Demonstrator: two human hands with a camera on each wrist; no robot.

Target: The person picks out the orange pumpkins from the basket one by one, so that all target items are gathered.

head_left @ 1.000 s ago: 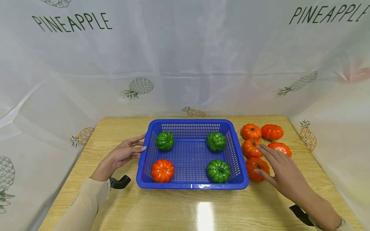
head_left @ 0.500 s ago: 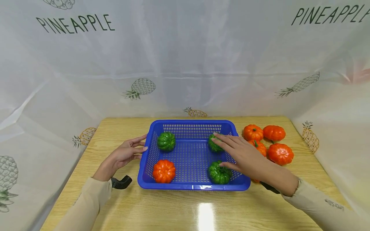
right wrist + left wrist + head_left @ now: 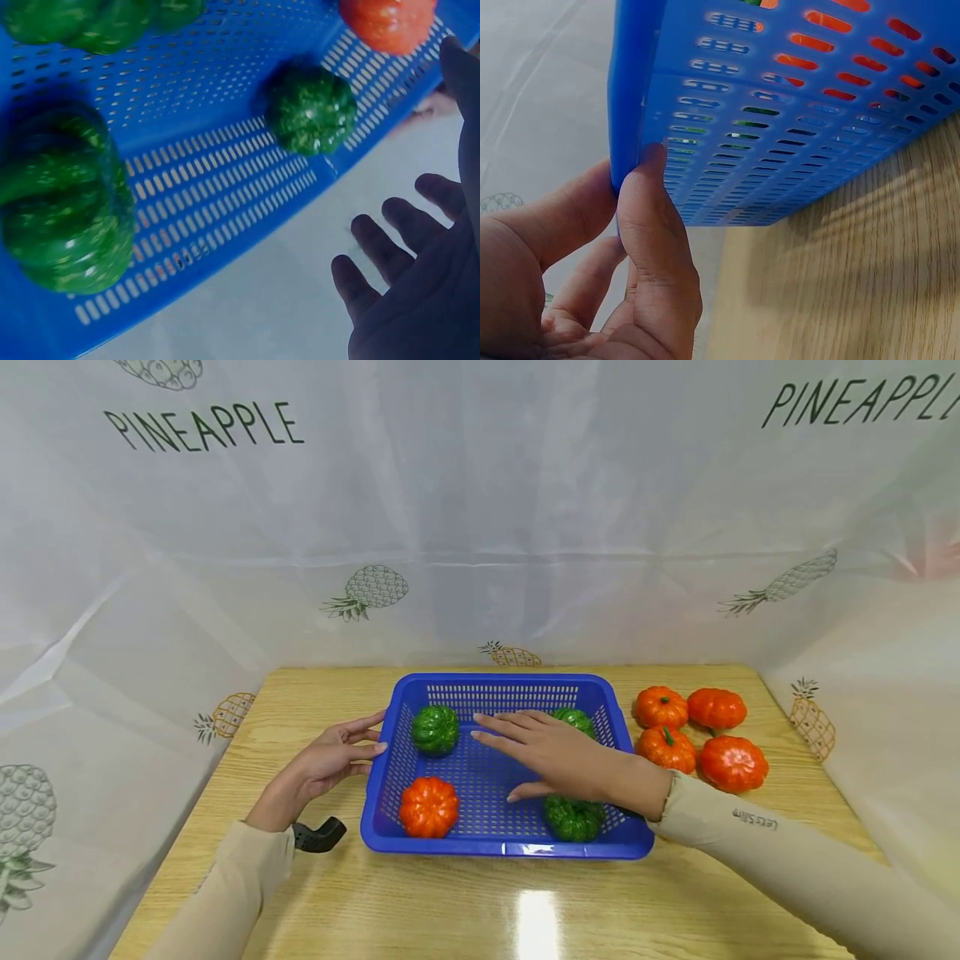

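A blue plastic basket [image 3: 506,846] stands on the table, with green mini pumpkins and one orange mini pumpkin [image 3: 429,807] inside. My left hand [image 3: 330,764] pinches its left rim; in the left wrist view, thumb and finger meet at the blue edge [image 3: 626,97]. Over the middle of the basket my right hand [image 3: 558,756] is spread, fingers extended leftward, holding nothing. It partly covers the two right-hand green pumpkins [image 3: 573,820]. One green pumpkin [image 3: 435,731] sits at the back left. The right wrist view shows the right fingers apart from the pumpkins.
Several orange pumpkins [image 3: 733,764] lie on the wooden table [image 3: 420,910] to the right of the basket, beyond my right forearm. A white curtain [image 3: 480,510] printed with pineapples hangs behind and at both sides.
My right hand has swept left from above the loose orange pumpkins to over the basket's middle, empty. The left hand keeps its hold on the rim. The head view has shifted slightly.
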